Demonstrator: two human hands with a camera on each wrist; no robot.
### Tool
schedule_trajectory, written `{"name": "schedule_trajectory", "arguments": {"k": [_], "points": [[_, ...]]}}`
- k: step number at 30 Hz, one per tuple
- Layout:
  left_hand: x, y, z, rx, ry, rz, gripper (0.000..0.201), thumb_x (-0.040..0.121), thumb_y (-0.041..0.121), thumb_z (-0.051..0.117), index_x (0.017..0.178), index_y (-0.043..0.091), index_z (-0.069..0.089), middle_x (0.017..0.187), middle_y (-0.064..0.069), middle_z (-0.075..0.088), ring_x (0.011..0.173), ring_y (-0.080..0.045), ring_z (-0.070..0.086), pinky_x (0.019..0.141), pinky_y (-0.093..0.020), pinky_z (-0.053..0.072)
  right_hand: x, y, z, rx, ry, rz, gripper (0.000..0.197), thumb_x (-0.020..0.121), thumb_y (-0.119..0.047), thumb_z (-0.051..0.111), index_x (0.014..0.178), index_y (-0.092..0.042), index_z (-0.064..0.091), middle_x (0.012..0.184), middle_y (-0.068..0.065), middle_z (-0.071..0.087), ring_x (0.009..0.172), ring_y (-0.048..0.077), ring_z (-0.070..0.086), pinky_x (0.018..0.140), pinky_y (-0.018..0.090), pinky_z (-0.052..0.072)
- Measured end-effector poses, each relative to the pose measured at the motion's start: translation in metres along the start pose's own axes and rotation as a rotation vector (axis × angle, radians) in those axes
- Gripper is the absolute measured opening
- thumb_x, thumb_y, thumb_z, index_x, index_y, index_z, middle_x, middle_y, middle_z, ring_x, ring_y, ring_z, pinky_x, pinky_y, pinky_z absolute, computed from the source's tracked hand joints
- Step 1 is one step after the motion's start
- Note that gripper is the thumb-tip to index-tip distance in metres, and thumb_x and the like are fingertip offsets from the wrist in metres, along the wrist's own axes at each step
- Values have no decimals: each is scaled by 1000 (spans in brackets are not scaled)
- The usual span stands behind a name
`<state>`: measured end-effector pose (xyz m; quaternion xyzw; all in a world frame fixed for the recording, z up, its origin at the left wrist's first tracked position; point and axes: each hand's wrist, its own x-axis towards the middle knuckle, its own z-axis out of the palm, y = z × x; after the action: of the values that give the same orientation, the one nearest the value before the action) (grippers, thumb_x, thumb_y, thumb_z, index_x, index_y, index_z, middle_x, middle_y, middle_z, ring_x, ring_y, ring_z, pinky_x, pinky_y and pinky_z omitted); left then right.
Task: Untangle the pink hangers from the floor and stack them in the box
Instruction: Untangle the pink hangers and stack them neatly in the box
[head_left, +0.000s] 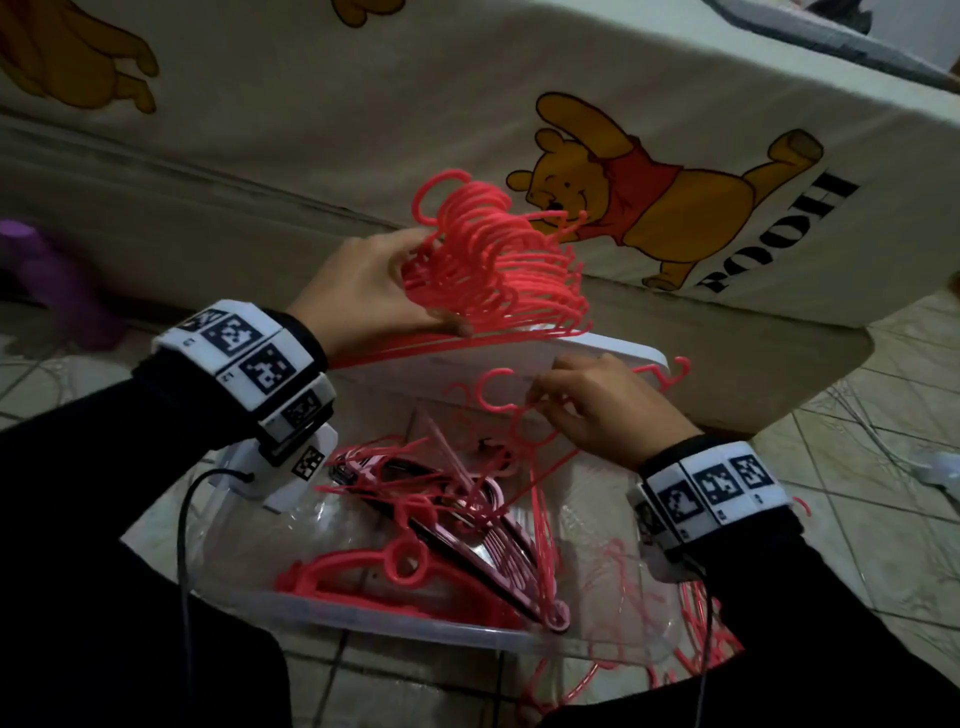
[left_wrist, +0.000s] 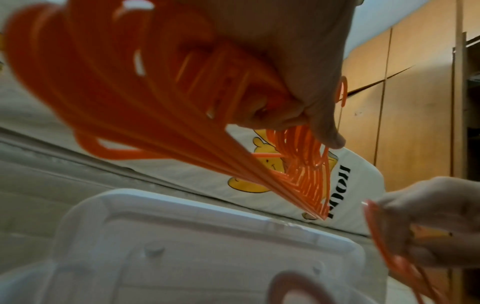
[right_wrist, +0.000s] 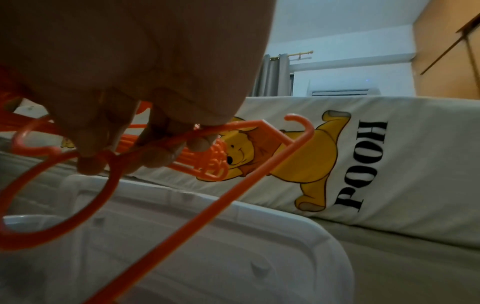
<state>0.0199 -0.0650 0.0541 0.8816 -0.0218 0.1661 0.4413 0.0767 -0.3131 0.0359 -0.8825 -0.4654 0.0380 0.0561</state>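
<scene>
My left hand (head_left: 379, 291) grips a thick bundle of pink hangers (head_left: 498, 260) above the box's far side, hooks pointing up; in the left wrist view the bundle (left_wrist: 145, 98) fans out from my curled fingers. Lower right, my right hand (head_left: 597, 405) pinches a few thin pink hangers (head_left: 524, 441) over the clear plastic box (head_left: 363, 618); the right wrist view shows fingertips (right_wrist: 88, 162) closed on a hanger (right_wrist: 233, 185). More pink hangers (head_left: 415, 545) lie jumbled inside the box.
The box's white lid (head_left: 519, 358) leans behind the box against a mattress (head_left: 727, 234) with a bear print. Loose pink hangers (head_left: 696, 639) lie on the tiled floor at the box's right. A purple object (head_left: 47, 270) sits far left. A black cable (head_left: 182, 545) hangs from my left wrist.
</scene>
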Motion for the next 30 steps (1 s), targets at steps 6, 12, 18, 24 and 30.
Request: {"name": "schedule_trajectory", "arguments": {"k": [6, 12, 18, 24, 30], "points": [[4, 1, -4, 133, 45, -15, 71, 55, 63, 76, 113, 25, 64, 100, 11, 71, 95, -2, 65, 91, -32, 51, 0, -2, 24, -157, -179, -9, 22, 91, -28, 51, 104, -27, 68, 102, -2, 65, 97, 22, 61, 83, 32, 39], [4, 4, -2, 115, 57, -62, 49, 66, 44, 75, 111, 27, 66, 93, 12, 69, 90, -2, 65, 85, -21, 48, 3, 1, 62, -307, -316, 35, 19, 95, -28, 47, 105, -27, 62, 111, -4, 65, 105, 19, 60, 90, 36, 31], [8, -7, -2, 101, 97, -77, 44, 64, 34, 84, 104, 25, 67, 94, 8, 71, 92, -8, 67, 88, -27, 50, 6, 2, 42, -197, -133, -1, 19, 94, -26, 44, 107, -25, 58, 111, -5, 60, 109, 19, 55, 87, 35, 32], [11, -13, 0, 53, 123, -73, 57, 53, 43, 87, 104, 35, 66, 94, 14, 72, 91, 2, 65, 92, -29, 52, 0, 2, 24, -164, -63, 3, 19, 96, -27, 45, 109, -29, 59, 108, -4, 61, 104, 19, 55, 85, 35, 29], [9, -11, 2, 53, 87, -53, 46, 52, 52, 75, 96, 40, 65, 89, 20, 70, 89, 7, 65, 89, -24, 51, -1, -9, 53, -241, -201, -55, 21, 96, -29, 45, 108, -31, 62, 106, -9, 62, 103, 15, 56, 79, 33, 25]]}}
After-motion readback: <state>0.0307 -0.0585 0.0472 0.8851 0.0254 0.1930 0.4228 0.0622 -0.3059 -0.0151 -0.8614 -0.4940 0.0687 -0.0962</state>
